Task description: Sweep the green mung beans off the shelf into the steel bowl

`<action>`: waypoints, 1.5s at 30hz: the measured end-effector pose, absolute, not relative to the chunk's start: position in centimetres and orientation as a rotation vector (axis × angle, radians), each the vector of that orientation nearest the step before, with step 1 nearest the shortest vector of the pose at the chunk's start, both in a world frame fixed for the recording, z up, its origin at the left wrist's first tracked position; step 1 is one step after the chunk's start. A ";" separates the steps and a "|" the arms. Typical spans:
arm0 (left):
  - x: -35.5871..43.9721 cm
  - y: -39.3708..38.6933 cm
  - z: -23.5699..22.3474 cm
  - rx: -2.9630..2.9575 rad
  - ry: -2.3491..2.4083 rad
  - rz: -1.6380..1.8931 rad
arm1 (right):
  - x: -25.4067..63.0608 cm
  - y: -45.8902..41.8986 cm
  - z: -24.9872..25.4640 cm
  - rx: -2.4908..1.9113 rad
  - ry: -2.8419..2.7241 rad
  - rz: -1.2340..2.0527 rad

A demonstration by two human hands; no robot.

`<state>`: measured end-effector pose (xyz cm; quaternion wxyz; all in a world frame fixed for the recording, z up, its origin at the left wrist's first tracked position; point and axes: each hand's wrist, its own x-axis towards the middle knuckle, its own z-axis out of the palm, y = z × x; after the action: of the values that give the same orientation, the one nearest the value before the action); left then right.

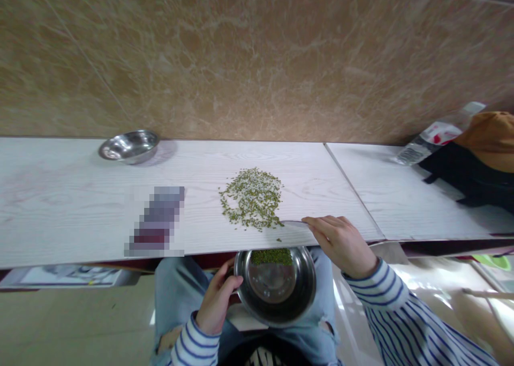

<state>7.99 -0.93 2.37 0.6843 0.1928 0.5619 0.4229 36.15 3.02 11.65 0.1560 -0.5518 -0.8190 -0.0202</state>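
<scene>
Small green grains that look like mung beans (257, 194) lie spread in a loose patch on the white tabletop. My right hand (341, 243) pinches a thin metal utensil (294, 223) low over the table; its far tip touches the patch's near right edge, and I cannot tell its exact kind. Just below the table's front edge, my left hand (220, 293) grips the left rim of a steel bowl (305, 301). The bowl is tilted above my lap, with more green grains (271, 256) gathered at its far side.
A second steel bowl (129, 147) stands near the wall at the left. A pixelated rectangular item (156, 221) lies on the table (60, 194). To the right, a clear plastic bottle (433, 138) leans beside a brown and black bag or cloth (477, 151). A seam crosses the tabletop there.
</scene>
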 end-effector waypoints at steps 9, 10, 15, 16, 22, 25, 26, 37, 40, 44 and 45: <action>8.2 -0.8 2.4 0.451 1.259 0.961 | 36.8 2.4 11.8 -1.561 -2.365 -0.041; 8.2 -0.8 2.4 0.449 1.254 0.959 | 36.9 2.3 11.8 -1.560 -2.364 -0.040; 8.3 -1.0 2.6 0.430 1.264 0.973 | 37.0 2.8 11.6 -1.561 -2.366 -0.045; 8.3 -1.0 2.6 0.431 1.265 0.966 | 37.0 2.9 11.6 -1.563 -2.367 -0.048; 7.9 -0.8 2.2 0.459 1.255 0.944 | 36.8 3.3 11.7 -1.550 -2.390 -0.056; 7.9 -0.7 2.3 0.472 1.257 0.926 | 37.0 3.0 11.9 -1.537 -2.395 -0.054; 8.0 -0.7 2.4 0.474 1.263 0.931 | 37.0 2.9 11.9 -1.536 -2.394 -0.052; 8.3 -0.9 3.7 0.463 1.285 0.964 | 36.9 3.9 11.6 -1.527 -2.396 -0.077; 8.3 -0.8 3.7 0.458 1.300 0.973 | 37.1 3.7 11.6 -1.521 -2.393 -0.073; 8.4 -0.8 3.7 0.443 1.288 0.959 | 37.4 3.4 11.6 -1.524 -2.387 -0.042; 8.4 -0.8 3.7 0.441 1.288 0.958 | 37.4 3.4 11.6 -1.528 -2.382 -0.044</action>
<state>8.42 -0.82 3.67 0.6731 0.1958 0.5721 0.4258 37.44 3.39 11.60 0.1549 -0.5333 -0.8315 -0.0153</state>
